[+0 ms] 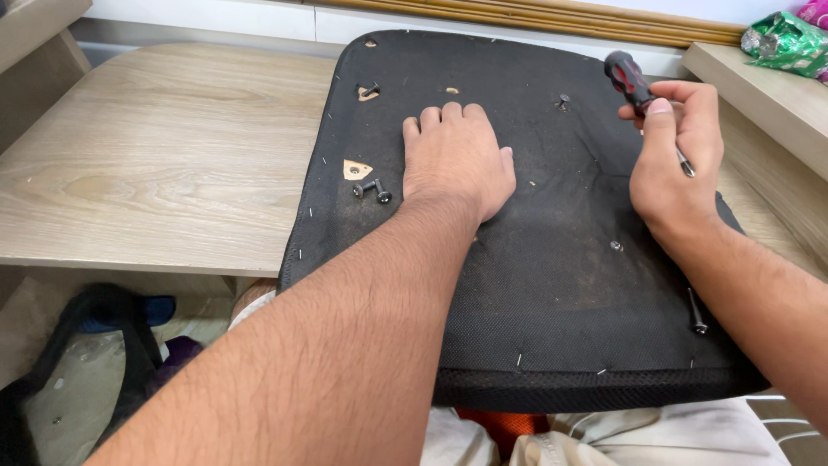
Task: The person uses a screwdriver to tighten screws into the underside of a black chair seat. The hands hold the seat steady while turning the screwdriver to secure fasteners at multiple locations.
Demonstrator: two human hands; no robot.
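Fingers of the left hand [455,160] are lying together, flat on the black fabric seat base [552,259]; the right hand [677,160] is gripping a red-and-black screwdriver [634,86].

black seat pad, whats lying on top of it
On the black seat pad lie two loose bolts, another bolt near the right edge, and the left hand pressed flat. The right hand holds a screwdriver above it. Anything under the palm is hidden.

bench [164,164]: pale wood-grain top, bare at left
seat base [552,285]: black fabric-covered chair panel, underside up, lying on the bench, near edge overhanging
on the seat base: two loose bolts [372,189] beside a cut-out; another bolt [696,312] near the right edge
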